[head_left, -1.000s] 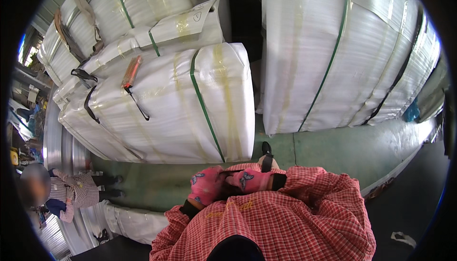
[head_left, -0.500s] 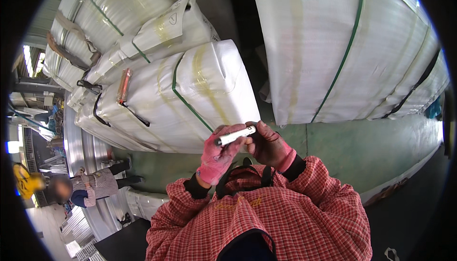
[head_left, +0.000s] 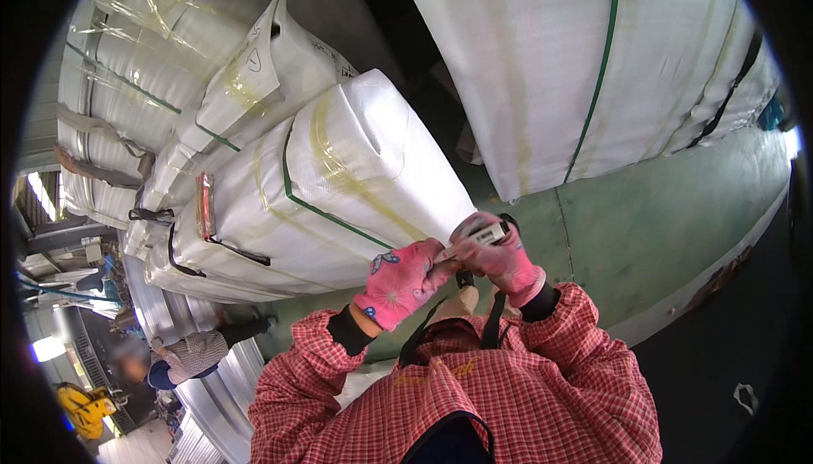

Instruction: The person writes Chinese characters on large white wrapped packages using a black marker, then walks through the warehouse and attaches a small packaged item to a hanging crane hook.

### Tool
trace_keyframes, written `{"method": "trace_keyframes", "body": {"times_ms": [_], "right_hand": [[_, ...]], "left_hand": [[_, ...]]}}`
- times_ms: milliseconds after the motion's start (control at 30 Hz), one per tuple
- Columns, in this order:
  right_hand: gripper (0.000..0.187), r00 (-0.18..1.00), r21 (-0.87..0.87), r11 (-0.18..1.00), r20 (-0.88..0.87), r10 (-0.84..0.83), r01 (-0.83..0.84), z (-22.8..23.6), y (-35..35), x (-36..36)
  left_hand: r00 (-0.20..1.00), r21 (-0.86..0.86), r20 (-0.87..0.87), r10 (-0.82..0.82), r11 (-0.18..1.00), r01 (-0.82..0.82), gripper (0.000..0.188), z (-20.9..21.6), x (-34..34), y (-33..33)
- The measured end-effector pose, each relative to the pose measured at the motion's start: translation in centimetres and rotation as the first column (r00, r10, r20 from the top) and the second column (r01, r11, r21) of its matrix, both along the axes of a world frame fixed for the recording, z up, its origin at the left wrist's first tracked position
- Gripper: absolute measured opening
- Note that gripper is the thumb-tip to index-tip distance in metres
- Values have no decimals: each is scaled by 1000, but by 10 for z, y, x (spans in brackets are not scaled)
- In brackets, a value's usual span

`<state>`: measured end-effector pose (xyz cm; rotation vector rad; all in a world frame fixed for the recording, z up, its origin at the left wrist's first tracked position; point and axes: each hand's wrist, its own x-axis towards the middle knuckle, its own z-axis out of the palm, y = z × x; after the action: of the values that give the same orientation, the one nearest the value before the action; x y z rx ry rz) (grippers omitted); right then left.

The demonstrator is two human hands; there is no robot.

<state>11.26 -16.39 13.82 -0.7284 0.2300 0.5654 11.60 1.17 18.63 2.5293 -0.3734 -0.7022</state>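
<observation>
A white marker pen (head_left: 486,234) with a dark end sits between my gloved hands, in front of my chest. My right hand (head_left: 500,262), in a pink glove with darkened fingers, is closed around the pen, smeared a little by motion. Close beside it, my left hand (head_left: 405,282) in a pink patterned glove pinches at the pen's other end; its fingertips partly hide that end. Just beyond the hands lies the near end of a long white-wrapped bundle (head_left: 385,159), bound with a green strap (head_left: 326,212) and clear yellowish tape.
Another big white-wrapped bundle (head_left: 542,66) stands at the right. More wrapped bundles (head_left: 135,49) are stacked far left. A red item (head_left: 205,206) and black straps lie on the near bundle. At the left, a person (head_left: 190,356) stands by metal profiles (head_left: 222,400). Green floor (head_left: 627,235) runs right.
The pen has tipped its dark end from the left side to the right, now in my right hand. My left hand has turned its back upward. The view has shifted, so the bundles appear further left.
</observation>
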Motion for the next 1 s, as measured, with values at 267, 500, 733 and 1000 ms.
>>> {"method": "trace_keyframes", "body": {"times_ms": [267, 500, 733, 1000], "right_hand": [[18, 971, -79, 997, 238, -2, 21, -19, 12, 39], [14, 912, 216, 917, 166, -374, 337, -77, -10, 110], [18, 919, 293, 898, 118, -376, 329, -174, 53, 145], [20, 951, 447, 878, 155, -267, 173, -225, 76, 171]], "left_hand": [[961, -160, -231, -153, 980, 118, 21, 17, 39, 19], [968, -75, 118, 221, 974, -213, 6, -13, 96, 120], [585, -25, 753, 303, 901, -434, 25, -85, 178, 138], [534, -170, 754, 383, 899, -404, 18, -93, 183, 139]]}}
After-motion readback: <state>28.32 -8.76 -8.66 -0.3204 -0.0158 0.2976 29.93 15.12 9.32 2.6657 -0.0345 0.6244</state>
